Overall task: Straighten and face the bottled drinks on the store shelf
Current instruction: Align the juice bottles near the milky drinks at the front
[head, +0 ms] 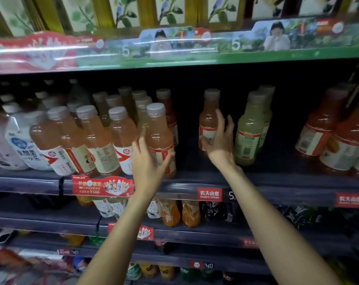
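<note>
On the middle shelf (195, 187): two peach-coloured drink bottles being faced.
Left hand (148, 161), fingers spread, cups the front-row bottle (161, 138); right hand (218, 138), fingers spread, reaches the lone rear bottle (209, 118), contact unclear. Draw it forward beside the green bottle (249, 130), label outward.

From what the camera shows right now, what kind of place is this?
Most likely a shop's drinks aisle. Tiered shelves carry rows of bottled drinks, red price tags sit on the shelf edges, and a promotional strip runs above. Both hands reach toward bottles.
</note>
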The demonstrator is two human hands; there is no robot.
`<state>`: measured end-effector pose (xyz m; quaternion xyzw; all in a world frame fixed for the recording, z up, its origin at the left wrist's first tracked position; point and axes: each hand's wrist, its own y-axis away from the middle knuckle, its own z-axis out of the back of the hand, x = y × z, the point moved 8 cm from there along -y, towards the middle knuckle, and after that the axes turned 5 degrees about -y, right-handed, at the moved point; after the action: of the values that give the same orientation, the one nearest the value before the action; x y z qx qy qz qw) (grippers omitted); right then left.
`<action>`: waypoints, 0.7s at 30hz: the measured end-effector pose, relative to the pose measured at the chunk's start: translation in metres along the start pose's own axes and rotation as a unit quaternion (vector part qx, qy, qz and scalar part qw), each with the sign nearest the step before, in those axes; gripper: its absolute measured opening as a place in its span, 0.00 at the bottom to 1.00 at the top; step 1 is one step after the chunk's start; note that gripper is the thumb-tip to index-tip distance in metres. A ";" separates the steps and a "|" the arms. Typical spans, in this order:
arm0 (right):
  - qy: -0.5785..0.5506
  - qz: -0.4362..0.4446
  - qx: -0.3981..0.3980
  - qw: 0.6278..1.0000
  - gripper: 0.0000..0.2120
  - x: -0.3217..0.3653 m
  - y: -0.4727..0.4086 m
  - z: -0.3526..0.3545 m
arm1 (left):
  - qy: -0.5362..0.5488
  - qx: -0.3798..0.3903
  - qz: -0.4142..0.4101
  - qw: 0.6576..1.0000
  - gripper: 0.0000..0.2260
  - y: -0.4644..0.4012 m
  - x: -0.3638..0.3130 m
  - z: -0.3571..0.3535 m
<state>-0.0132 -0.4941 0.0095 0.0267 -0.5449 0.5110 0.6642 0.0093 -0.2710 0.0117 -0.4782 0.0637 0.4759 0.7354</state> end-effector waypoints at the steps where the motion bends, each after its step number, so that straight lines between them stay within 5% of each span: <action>1: -0.019 -0.011 0.012 1.000 0.39 -0.002 -0.003 -0.003 | 0.007 0.004 -0.004 1.000 0.37 0.001 0.000 0.000; 13: -0.178 0.018 0.097 0.979 0.21 0.031 0.025 -0.022 | -0.052 0.038 -0.027 0.998 0.38 -0.005 -0.016 -0.025; 16: -0.120 0.060 0.144 0.981 0.37 0.033 0.048 -0.035 | -0.013 0.092 -0.006 0.996 0.27 -0.012 -0.013 -0.034; 19: -0.053 0.069 0.096 0.992 0.47 0.028 0.049 -0.043 | 0.009 0.010 -0.024 1.000 0.17 -0.020 -0.014 -0.001; 21: -0.047 0.067 0.055 0.995 0.48 0.028 0.043 -0.045 | 0.037 -0.055 -0.061 0.996 0.21 -0.029 -0.018 0.023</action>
<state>-0.0156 -0.4281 -0.0100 0.0508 -0.5470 0.5817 0.5999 0.0133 -0.2678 0.0521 -0.5383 0.0349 0.4151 0.7326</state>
